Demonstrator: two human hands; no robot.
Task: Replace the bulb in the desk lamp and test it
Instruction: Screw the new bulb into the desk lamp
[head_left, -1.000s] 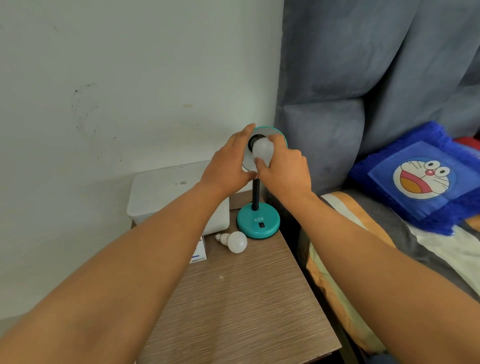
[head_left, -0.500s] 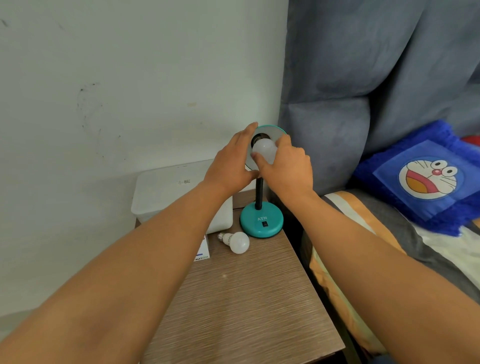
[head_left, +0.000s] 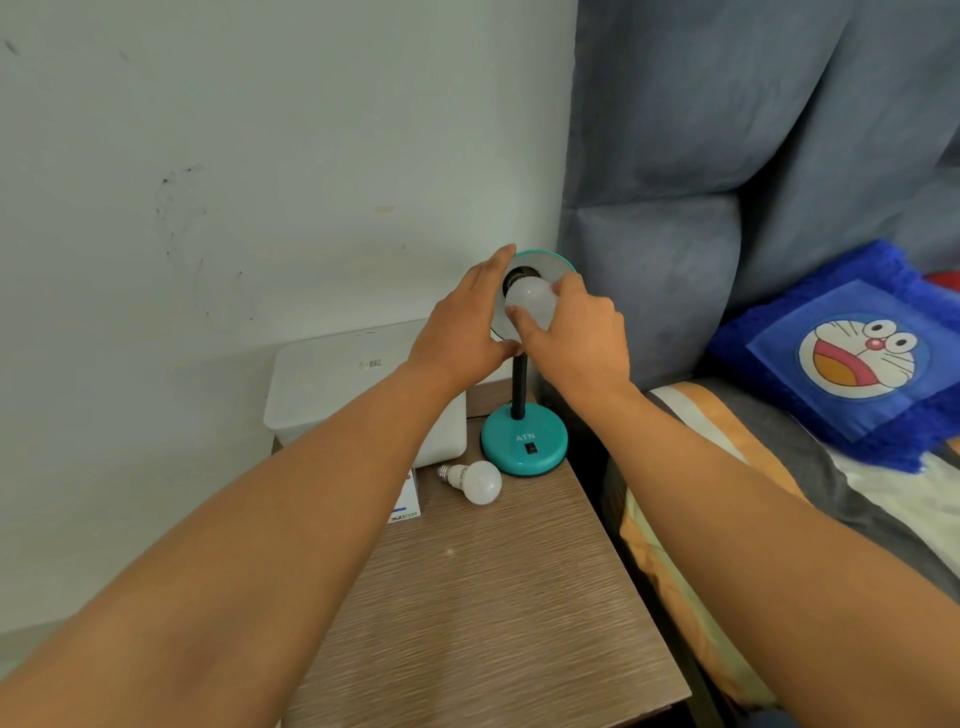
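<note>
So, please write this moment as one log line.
right hand grips bulb at socket | left hand steadies lamp shade | spare bulb on table

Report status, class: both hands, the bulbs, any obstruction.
Left hand steadies lamp shade. Right hand grips bulb at socket. Second bulb lies on table. Nothing obstructing.

- The teal lamp shade (head_left: 558, 259) is steadied at its left rim by the left hand (head_left: 462, 332), fingers spread along the edge
- A white bulb (head_left: 530, 301) is gripped at the shade's opening by the right hand (head_left: 576, 338) — thumb below, fingers over the top
- The lamp base (head_left: 524, 447) is set on a wooden bedside table (head_left: 493, 597)
- A second bulb (head_left: 475, 480) is laid on its side just beside the base — next to a white box (head_left: 337, 379)
</note>
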